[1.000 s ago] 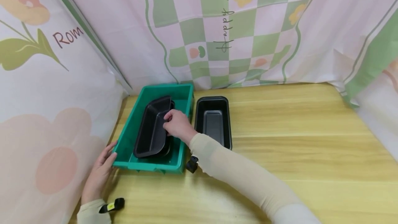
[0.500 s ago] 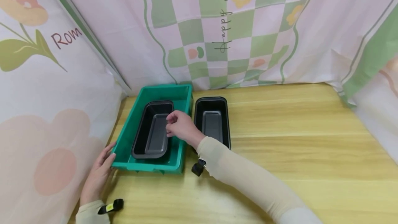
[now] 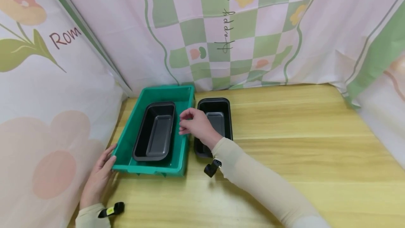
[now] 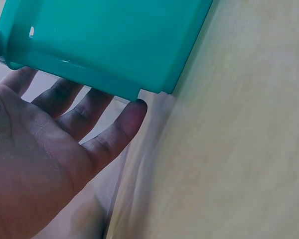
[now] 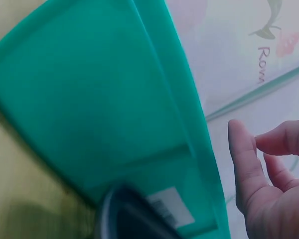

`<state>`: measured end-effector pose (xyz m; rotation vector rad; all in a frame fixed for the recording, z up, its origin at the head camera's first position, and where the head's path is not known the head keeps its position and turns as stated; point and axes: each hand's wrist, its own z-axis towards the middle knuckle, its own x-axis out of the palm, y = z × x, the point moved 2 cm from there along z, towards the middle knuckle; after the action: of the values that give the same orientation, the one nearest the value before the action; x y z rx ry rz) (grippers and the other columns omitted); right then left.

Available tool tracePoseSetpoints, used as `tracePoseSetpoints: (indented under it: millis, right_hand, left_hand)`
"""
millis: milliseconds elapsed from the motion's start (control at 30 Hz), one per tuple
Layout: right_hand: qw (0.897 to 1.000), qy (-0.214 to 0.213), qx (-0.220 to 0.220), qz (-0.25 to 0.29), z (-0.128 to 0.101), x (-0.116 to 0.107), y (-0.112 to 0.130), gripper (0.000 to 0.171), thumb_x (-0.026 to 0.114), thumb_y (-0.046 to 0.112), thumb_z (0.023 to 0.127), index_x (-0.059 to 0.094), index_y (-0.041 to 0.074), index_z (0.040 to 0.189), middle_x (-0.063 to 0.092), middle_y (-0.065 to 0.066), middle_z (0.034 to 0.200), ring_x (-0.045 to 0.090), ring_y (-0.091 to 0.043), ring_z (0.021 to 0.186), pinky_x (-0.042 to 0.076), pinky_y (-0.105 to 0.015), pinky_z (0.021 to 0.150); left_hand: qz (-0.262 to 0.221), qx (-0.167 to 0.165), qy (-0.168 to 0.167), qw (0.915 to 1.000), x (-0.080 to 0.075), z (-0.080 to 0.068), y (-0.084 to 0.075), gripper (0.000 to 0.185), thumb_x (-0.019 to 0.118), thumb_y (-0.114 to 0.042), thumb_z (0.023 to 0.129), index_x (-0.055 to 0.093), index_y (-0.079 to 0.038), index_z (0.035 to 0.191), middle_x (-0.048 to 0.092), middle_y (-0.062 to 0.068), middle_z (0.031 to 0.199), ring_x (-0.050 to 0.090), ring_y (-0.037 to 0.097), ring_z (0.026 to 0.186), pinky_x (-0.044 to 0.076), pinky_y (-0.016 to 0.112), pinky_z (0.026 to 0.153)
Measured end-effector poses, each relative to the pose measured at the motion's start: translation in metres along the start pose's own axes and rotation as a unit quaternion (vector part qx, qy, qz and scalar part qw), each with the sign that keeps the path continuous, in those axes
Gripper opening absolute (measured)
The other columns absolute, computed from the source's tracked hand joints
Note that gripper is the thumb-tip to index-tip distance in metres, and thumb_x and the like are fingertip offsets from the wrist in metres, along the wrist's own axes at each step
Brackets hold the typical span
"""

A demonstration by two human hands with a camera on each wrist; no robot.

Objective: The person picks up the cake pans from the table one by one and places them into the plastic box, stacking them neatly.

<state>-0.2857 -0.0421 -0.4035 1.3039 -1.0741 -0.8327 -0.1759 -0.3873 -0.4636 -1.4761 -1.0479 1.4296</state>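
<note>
A black loaf pan (image 3: 159, 136) lies upright inside the green plastic bin (image 3: 126, 154). My left hand (image 3: 98, 177) grips the bin's near left corner; in the left wrist view its fingers (image 4: 114, 132) reach under the green rim, and only part of the thumb shows. Above the bin's right rim hovers my right hand (image 3: 199, 124), holding nothing, its fingers loosely bent and the thumb close to the index finger. Beneath this hand and wrist, a second black loaf pan (image 3: 218, 119) stands on the table beside the bin, partly covered from the head view.
The wooden table (image 3: 300, 143) stretches to the right. Printed cloth (image 3: 218, 41) hangs behind, close to the bin's far end, and another cloth (image 3: 53, 126) borders the left side. A white barcode label (image 5: 172, 206) sticks to the bin's outer wall.
My right hand has let go of the loaf pan, which dropped from a tilt to lying flat in the bin. That hand then moved right. The left hand stays at the corner.
</note>
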Motion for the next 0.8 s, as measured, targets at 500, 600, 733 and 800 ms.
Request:
tracePoseSetpoints:
  millis: [500, 600, 733, 800]
  right_hand:
    - [0.998, -0.055, 0.003, 0.034, -0.005, -0.062, -0.011, 0.027, 0.057, -0.003, 0.082, 0.051, -0.011, 0.108, 0.055, -0.021, 0.089, 0.059, -0.025, 0.067, 0.051, -0.042, 0.066]
    - [0.997, -0.062, 0.004, 0.046, -0.007, -0.079, -0.014, 0.029, 0.056, -0.004, 0.083, 0.048, -0.013, 0.109, 0.055, -0.023, 0.090, 0.059, -0.023, 0.065, 0.052, -0.041, 0.066]
    - [0.996, -0.072, 0.016, 0.049, -0.011, -0.101, -0.016, 0.027, 0.055, -0.003, 0.085, 0.046, -0.012, 0.109, 0.052, -0.027, 0.095, 0.060, -0.024, 0.068, 0.051, -0.040, 0.068]
    - [0.996, -0.080, 0.023, 0.044, -0.013, -0.111, -0.016, 0.027, 0.055, -0.002, 0.086, 0.046, -0.011, 0.110, 0.052, -0.025, 0.095, 0.059, -0.024, 0.069, 0.051, -0.039, 0.068]
  left_hand:
    - [-0.033, -0.003, 0.004, 0.9994, 0.001, 0.001, 0.004, 0.048, 0.039, -0.027, 0.099, 0.025, -0.021, 0.145, 0.035, 0.004, 0.130, 0.047, 0.008, 0.106, 0.044, 0.022, 0.079]
    - [-0.030, -0.007, 0.003, 0.9995, 0.001, 0.001, 0.002, 0.048, 0.039, -0.026, 0.099, 0.025, -0.020, 0.145, 0.034, 0.005, 0.131, 0.046, 0.008, 0.106, 0.044, 0.022, 0.079]
    - [-0.028, -0.008, 0.000, 0.9996, 0.003, -0.001, -0.008, 0.048, 0.039, -0.026, 0.099, 0.026, -0.020, 0.145, 0.034, 0.006, 0.131, 0.047, 0.008, 0.105, 0.044, 0.022, 0.079]
    - [-0.030, -0.005, 0.000, 0.9995, 0.002, -0.001, -0.007, 0.048, 0.039, -0.026, 0.099, 0.026, -0.020, 0.144, 0.034, 0.008, 0.131, 0.047, 0.008, 0.105, 0.044, 0.022, 0.079]
